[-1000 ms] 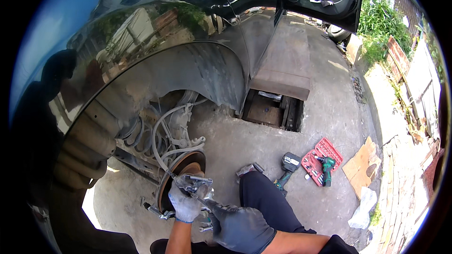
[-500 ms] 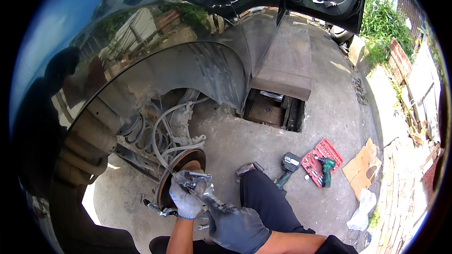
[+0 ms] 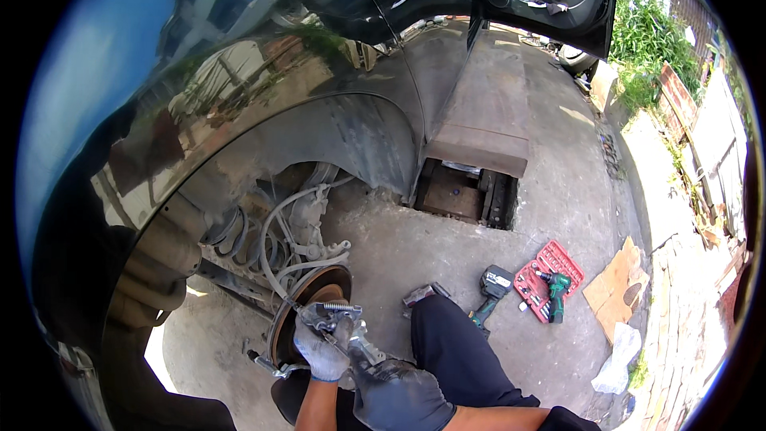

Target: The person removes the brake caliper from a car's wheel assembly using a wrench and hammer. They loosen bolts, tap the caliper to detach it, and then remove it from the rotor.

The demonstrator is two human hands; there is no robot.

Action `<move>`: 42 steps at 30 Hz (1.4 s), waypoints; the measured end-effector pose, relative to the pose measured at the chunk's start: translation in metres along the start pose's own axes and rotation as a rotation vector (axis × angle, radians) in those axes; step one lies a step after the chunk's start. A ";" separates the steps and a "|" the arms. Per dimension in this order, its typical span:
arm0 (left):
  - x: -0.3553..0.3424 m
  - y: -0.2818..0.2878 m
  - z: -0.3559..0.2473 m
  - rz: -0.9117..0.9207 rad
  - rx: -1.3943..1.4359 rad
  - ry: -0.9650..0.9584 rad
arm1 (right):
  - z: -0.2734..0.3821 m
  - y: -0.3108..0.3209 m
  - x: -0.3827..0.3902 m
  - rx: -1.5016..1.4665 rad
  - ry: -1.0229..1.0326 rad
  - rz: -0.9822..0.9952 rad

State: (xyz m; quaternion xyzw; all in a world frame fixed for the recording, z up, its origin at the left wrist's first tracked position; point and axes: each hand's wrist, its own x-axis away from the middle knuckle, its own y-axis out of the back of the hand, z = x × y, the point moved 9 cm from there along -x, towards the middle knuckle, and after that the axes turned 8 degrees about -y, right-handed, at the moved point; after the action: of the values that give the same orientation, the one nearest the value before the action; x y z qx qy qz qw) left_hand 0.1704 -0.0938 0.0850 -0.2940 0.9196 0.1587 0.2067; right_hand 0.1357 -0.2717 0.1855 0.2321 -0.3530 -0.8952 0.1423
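Observation:
A silver-grey brake caliper (image 3: 341, 313) with a coil spring is held up beside the rusty brake disc (image 3: 341, 278). My left hand (image 3: 323, 357), in a pale grey glove, is closed around the caliper at the end of its cable. Against the caliper's near side, my right hand (image 3: 403, 393) in a dark grey glove is closed on its lower part; its fingertips are partly hidden. A grey cable (image 3: 267, 231) loops down from the suspension to the caliper. Another metal bracket (image 3: 275, 365) projects below the disc.
The dark car fender (image 3: 263, 88) arches over the wheel well. Beyond my knee lie a cordless impact wrench (image 3: 492, 287), a red socket case (image 3: 533, 275), a green cordless driver (image 3: 557, 291) and cardboard (image 3: 614, 287). A floor pit (image 3: 459, 195) opens beneath the car's side.
Both hands and the caliper have shifted slightly right and down in view. My left hand has turned a little around the caliper, and both hands keep their hold.

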 end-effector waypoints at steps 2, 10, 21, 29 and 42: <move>-0.003 -0.001 0.001 -0.039 0.061 0.018 | 0.000 0.004 -0.003 -0.019 -0.053 0.044; 0.005 0.011 0.018 -0.046 -0.032 -0.094 | -0.003 -0.002 0.000 -0.020 -0.047 0.080; 0.011 0.023 0.025 -0.264 -0.082 -0.006 | -0.017 -0.036 0.004 -0.227 -0.088 0.063; -0.003 0.029 -0.011 -0.162 -0.234 0.096 | -0.006 -0.010 -0.012 -0.132 -0.086 0.026; -0.069 0.003 -0.081 0.782 -0.459 -0.585 | -0.002 -0.010 -0.009 0.153 -0.015 0.052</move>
State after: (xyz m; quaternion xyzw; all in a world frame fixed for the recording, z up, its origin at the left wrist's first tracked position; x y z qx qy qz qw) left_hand 0.1968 -0.0924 0.1884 0.0890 0.8061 0.4961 0.3101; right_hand 0.1435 -0.2619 0.1801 0.2261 -0.4273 -0.8634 0.1447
